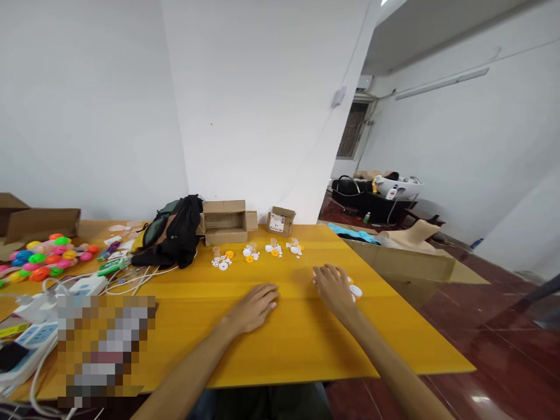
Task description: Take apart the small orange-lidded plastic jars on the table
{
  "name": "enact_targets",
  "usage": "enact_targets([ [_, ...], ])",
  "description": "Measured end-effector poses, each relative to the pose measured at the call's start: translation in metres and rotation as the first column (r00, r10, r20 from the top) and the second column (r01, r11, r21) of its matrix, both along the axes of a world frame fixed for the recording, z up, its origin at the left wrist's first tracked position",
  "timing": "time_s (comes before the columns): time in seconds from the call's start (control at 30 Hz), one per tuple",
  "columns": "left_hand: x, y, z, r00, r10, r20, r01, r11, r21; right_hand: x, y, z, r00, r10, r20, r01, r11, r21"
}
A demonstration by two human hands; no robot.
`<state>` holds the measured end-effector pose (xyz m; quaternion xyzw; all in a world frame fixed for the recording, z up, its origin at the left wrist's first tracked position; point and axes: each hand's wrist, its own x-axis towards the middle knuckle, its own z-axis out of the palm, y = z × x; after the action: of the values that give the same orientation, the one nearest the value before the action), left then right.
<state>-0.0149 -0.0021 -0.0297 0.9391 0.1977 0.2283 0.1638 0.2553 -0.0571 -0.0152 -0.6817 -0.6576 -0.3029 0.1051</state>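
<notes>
My left hand (254, 308) rests palm down on the wooden table, fingers stretched out and nothing in it. Farther right, my right hand (335, 290) is spread over a group of small parts, with its fingers bent and apart. A white disc (356, 290) and an orange piece (349, 280) show beside its outer edge. Small white bits show at its left fingertips; the rest is hidden under the palm. Beyond both hands stand several similar groups, each with a small clear cup (216, 252), white discs (223, 266), orange discs (230, 254) and tiny white pieces.
At the back are an open cardboard box (226, 236), a smaller carton (280, 222) and a black bag (181, 233). Colourful balls (56, 256), white cables and power strips (28, 356) crowd the left. The table (284, 356) ends at the right above a red tiled floor.
</notes>
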Motion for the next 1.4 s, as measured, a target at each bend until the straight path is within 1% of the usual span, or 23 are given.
enact_targets([
  [0.1,0.001,-0.002,0.002,1.000,0.026,0.015,-0.025,0.997,-0.073,-0.011,-0.003,0.002,0.997,0.055,-0.058,-0.056,0.998,-0.013],
  [0.17,0.003,-0.003,0.003,0.997,0.061,0.057,-0.053,0.990,-0.132,-0.028,-0.004,0.001,0.982,0.137,-0.128,-0.142,0.989,-0.028],
  [0.23,0.004,-0.003,0.004,0.988,0.111,0.106,-0.089,0.977,-0.194,-0.052,-0.004,-0.003,0.946,0.231,-0.226,-0.241,0.971,-0.014],
  [0.3,0.005,-0.002,0.005,0.979,0.153,0.137,-0.114,0.960,-0.254,-0.079,-0.003,-0.007,0.881,0.307,-0.360,-0.325,0.946,0.009],
  [0.37,0.004,0.000,0.006,0.970,0.189,0.150,-0.138,0.944,-0.299,-0.103,0.001,-0.010,0.809,0.318,-0.494,-0.360,0.933,0.011],
  [0.43,0.002,0.002,0.006,0.960,0.233,0.157,-0.172,0.929,-0.327,-0.120,0.005,-0.013,0.745,0.308,-0.591,-0.371,0.929,0.017],
  [0.5,-0.001,0.004,0.007,0.948,0.271,0.168,-0.202,0.918,-0.342,-0.128,0.009,-0.017,0.666,0.316,-0.676,-0.380,0.923,0.057],
  [0.63,-0.002,0.004,0.010,0.939,0.303,0.162,-0.234,0.910,-0.343,-0.127,0.015,-0.027,0.453,0.348,-0.821,-0.383,0.907,0.173],
  [0.73,-0.002,0.002,0.015,0.938,0.311,0.154,-0.243,0.906,-0.348,-0.124,0.018,-0.029,0.306,0.299,-0.904,-0.384,0.908,0.170],
  [0.83,-0.002,0.002,0.018,0.933,0.294,0.209,-0.190,0.894,-0.406,-0.124,0.018,-0.026,0.167,0.269,-0.949,-0.424,0.888,0.177],
  [0.9,-0.001,0.003,0.018,0.912,0.304,0.276,-0.142,0.864,-0.483,-0.124,0.018,-0.024,0.061,0.279,-0.958,-0.459,0.860,0.221],
  [0.97,0.000,0.004,0.016,0.874,0.339,0.348,-0.083,0.809,-0.582,-0.124,0.017,-0.023,-0.030,0.290,-0.957,-0.476,0.837,0.269],
  [1.03,0.001,0.005,0.014,0.837,0.376,0.397,-0.004,0.731,-0.683,-0.123,0.017,-0.023,-0.087,0.298,-0.951,-0.482,0.823,0.302],
  [1.1,0.000,0.006,0.013,0.821,0.395,0.413,0.068,0.650,-0.757,-0.122,0.017,-0.023,-0.130,0.292,-0.948,-0.499,0.807,0.317],
  [1.17,-0.001,0.006,0.013,0.818,0.402,0.412,0.108,0.596,-0.796,-0.120,0.018,-0.022,-0.176,0.263,-0.949,-0.507,0.802,0.317],
  [1.2,-0.002,0.006,0.013,0.817,0.404,0.411,0.115,0.584,-0.803,-0.119,0.018,-0.022,-0.201,0.245,-0.948,-0.503,0.805,0.315],
  [1.27,-0.004,0.007,0.015,0.818,0.409,0.404,0.107,0.583,-0.806,-0.117,0.018,-0.021,-0.244,0.205,-0.948,-0.496,0.814,0.304],
  [1.4,-0.005,0.011,0.016,0.825,0.420,0.378,0.048,0.615,-0.787,-0.113,0.018,-0.017,-0.284,0.135,-0.949,-0.503,0.822,0.267],
])
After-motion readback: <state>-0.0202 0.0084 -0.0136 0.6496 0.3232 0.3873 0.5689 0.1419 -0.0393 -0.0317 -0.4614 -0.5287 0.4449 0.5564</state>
